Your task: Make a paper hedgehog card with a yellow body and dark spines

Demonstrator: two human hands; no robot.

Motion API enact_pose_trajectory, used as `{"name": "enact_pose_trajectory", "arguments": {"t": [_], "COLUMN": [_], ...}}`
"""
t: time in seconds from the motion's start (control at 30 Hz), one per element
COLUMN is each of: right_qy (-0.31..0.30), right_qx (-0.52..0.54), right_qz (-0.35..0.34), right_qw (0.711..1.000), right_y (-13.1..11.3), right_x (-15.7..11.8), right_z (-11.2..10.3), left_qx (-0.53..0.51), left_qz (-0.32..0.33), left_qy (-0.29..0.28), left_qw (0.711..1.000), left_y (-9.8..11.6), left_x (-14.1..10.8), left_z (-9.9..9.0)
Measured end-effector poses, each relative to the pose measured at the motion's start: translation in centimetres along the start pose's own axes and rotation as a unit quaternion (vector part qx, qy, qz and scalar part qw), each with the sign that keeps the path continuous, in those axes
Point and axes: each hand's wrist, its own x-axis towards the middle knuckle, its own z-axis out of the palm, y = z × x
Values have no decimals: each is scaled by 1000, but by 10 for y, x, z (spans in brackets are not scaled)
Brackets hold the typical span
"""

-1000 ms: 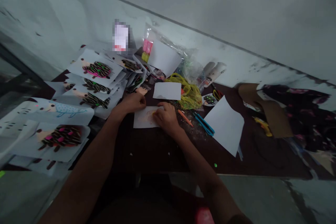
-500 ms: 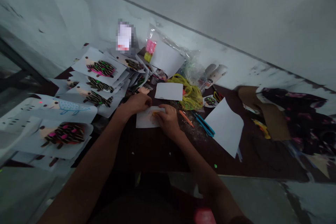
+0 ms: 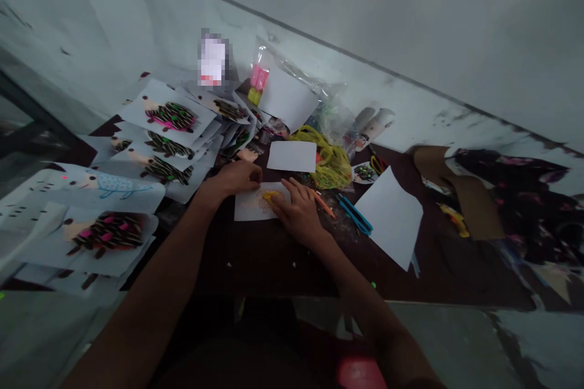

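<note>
A small white sheet of paper [image 3: 246, 209] with a faint orange-brown drawing lies on the dark table before me. On the drawing sits a yellow piece [image 3: 270, 196], which looks like modelling clay. My right hand [image 3: 298, 209] rests over the sheet's right side, fingers stretched out and apart, the thumb at the yellow piece. At the upper left corner of the sheet, my left hand [image 3: 241, 176] is closed with curled fingers. Whatever its fingertips hold is hidden.
Right of my hands lie an orange pencil-like stick [image 3: 323, 203], blue-handled scissors [image 3: 356, 214] and white paper [image 3: 392, 219]. Behind are a blank card [image 3: 292, 156] and a yellow net bag [image 3: 335, 170]. Stacked hedgehog pictures [image 3: 171, 115] fill the left; a yellow cutter [image 3: 454, 219] lies far right.
My right hand has shifted slightly right and its fingers have spread, so more of the yellow piece and the drawing shows. The left hand stays at the sheet's corner.
</note>
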Motion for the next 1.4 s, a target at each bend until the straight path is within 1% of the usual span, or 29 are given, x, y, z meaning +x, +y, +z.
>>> {"name": "enact_pose_trajectory", "arguments": {"t": [0.13,0.27,0.33,0.4,0.47,0.5,0.57,0.7,0.77,0.83,0.93,1.03,1.13,1.3,1.4], "right_qy": [-15,-10,17,62,101,108,92,19,6,4,9,31,46,2,-6], "right_qx": [4,64,108,135,129,114,77,17,-4,-13,4,37,34,-4,-15], "right_qz": [11,45,64,79,85,82,68,40,35,35,44,64,72,51,47], "right_qw": [1000,997,992,986,983,984,990,999,999,999,999,997,996,999,999], "right_y": [1,10,15,19,20,20,18,11,9,10,17,24,23,13,13], "right_x": [3,0,-3,-5,-6,-7,-9,-12,-12,-11,-12,-15,-14,-6,-3], "right_z": [4,9,11,12,9,7,2,-1,0,2,4,4,3,3,6], "left_qx": [-8,-17,-17,-14,-11,-9,-7,-4,-2,-1,-4,-11,-12,-11,-8], "left_qz": [-6,-19,-23,-26,-28,-28,-25,-16,-15,-10,-3,-1,5,10,10], "left_qy": [-6,-18,-18,-15,-19,-22,-24,-12,-9,-8,-11,-15,-15,-12,-12], "left_qw": [1000,1000,999,999,999,999,999,1000,1000,1000,1000,1000,1000,1000,1000], "left_y": [0,1,1,1,1,1,0,0,2,4,6,6,5,4,4], "left_x": [0,2,3,4,4,4,4,3,2,1,1,1,2,3,3], "left_z": [-1,-2,-2,-2,-2,-2,-2,-1,0,0,0,0,0,1,1]}}
